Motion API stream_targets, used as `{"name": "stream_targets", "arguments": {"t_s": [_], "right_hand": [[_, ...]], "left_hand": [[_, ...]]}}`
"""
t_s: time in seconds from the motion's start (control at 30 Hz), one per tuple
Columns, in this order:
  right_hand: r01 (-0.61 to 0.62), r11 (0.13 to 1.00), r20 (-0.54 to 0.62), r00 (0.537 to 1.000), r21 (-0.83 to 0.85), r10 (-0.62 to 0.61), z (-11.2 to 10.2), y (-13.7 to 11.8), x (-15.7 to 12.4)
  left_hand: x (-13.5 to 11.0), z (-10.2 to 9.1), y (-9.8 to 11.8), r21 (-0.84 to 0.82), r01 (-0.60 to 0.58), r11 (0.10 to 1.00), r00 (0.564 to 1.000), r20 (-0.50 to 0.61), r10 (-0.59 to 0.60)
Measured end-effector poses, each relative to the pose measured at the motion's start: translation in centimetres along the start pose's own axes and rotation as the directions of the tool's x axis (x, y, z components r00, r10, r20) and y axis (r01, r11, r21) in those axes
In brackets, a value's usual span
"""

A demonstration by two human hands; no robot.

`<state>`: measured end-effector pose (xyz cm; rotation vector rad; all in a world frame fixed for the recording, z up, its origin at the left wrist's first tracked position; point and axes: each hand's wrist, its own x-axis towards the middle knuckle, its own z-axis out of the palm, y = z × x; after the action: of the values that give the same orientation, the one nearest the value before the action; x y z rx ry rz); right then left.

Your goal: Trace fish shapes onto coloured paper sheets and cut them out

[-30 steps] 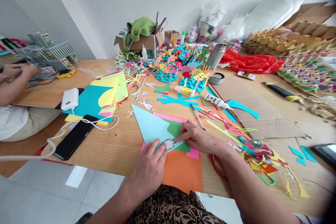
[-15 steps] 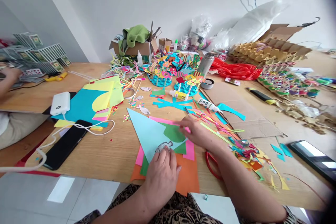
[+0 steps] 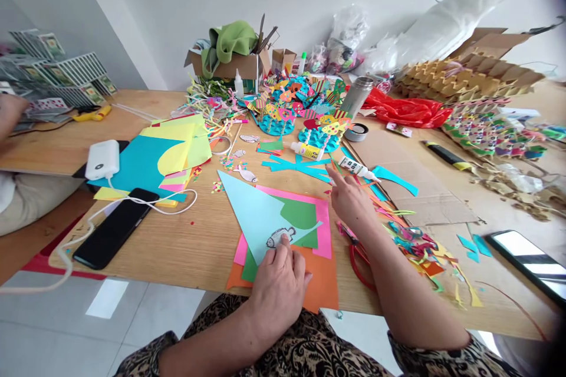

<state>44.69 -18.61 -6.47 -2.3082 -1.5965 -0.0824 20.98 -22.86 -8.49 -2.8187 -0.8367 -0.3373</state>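
A small paper fish cutout [image 3: 278,237] with drawn dark outlines lies on a light blue paper sheet [image 3: 247,206]. My left hand [image 3: 280,280] rests over the sheet, its fingertips pressing the fish down from above and its thumb apart. Under the blue sheet are green paper [image 3: 305,212], pink paper [image 3: 324,227] and orange paper [image 3: 325,283]. To the right of this stack, my right hand [image 3: 354,200] reaches forward with its index finger stretched out, close to blue paper strips [image 3: 296,168]. Red-handled scissors [image 3: 360,265] lie partly beneath my right forearm.
Glue bottles [image 3: 354,168] and fish decorations on blue bases [image 3: 321,135] stand farther back. At left are a colored paper pile [image 3: 145,159], a white power bank [image 3: 102,159] and a phone [image 3: 115,230]. Paper scraps [image 3: 420,253] lie right. Another person's hand [image 3: 11,112] shows far left.
My right hand has moved off the paper stack, forward and to the right, uncovering more of the green and pink sheets. The left hand stays on the fish cutout. The view has shifted slightly.
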Motion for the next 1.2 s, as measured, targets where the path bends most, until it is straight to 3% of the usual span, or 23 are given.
{"name": "stream_targets", "arguments": {"t_s": [0.07, 0.1, 0.2, 0.23, 0.3, 0.4, 0.53, 0.6, 0.7, 0.9, 1.2], "right_hand": [[-0.023, 0.963, -0.072, 0.996, 0.268, 0.044, -1.0, 0.0, 0.1], [-0.033, 0.900, -0.072, 0.995, 0.434, 0.071, -1.5, -0.2, 0.1], [-0.045, 0.577, 0.016, 0.998, 0.816, 0.054, -3.1, -1.2, 0.0], [-0.035, 0.485, 0.029, 0.999, 0.874, 0.019, -3.6, -1.9, -0.1], [0.011, 0.386, 0.002, 0.999, 0.923, -0.034, -4.3, -3.6, -0.5], [0.065, 0.329, -0.030, 0.993, 0.942, -0.111, -4.5, -6.3, -1.0], [0.015, 0.259, 0.032, 0.984, 0.966, -0.174, -2.8, -8.8, -1.6], [-0.048, 0.265, 0.097, 0.979, 0.963, -0.176, -1.6, -9.4, -2.0], [-0.103, 0.369, 0.197, 0.954, 0.924, -0.228, -0.2, -9.7, -2.7], [0.047, 0.569, 0.196, 0.913, 0.821, -0.358, 0.6, -9.8, -3.6], [0.121, 0.622, 0.204, 0.882, 0.774, -0.425, 1.0, -10.0, -3.7]], "left_hand": [[-0.1, 0.0, 0.2, -0.007, 0.002, 1.000, 0.999, 0.033, -0.002], [-0.1, 0.0, 0.3, -0.009, 0.001, 1.000, 0.999, 0.047, 0.000], [-0.1, -0.1, 0.4, -0.014, -0.003, 1.000, 0.997, 0.077, 0.004], [-0.1, -0.1, 0.5, -0.019, -0.001, 1.000, 0.996, 0.084, 0.003], [-0.1, -0.1, 0.5, -0.040, 0.013, 0.999, 0.996, 0.092, -0.010], [-0.2, -0.1, 0.6, -0.074, 0.036, 0.997, 0.996, 0.086, -0.030], [-0.2, -0.1, 0.7, -0.074, 0.056, 0.996, 0.996, 0.070, -0.051], [-0.3, -0.1, 0.7, -0.072, 0.066, 0.995, 0.996, 0.061, -0.062], [-0.4, 0.0, 0.9, -0.074, 0.074, 0.994, 0.995, 0.066, -0.069], [-0.5, 0.2, 1.0, -0.103, 0.082, 0.991, 0.995, 0.066, -0.076], [-0.3, -0.1, 0.9, -0.103, 0.072, 0.992, 0.993, 0.105, -0.061]]}}
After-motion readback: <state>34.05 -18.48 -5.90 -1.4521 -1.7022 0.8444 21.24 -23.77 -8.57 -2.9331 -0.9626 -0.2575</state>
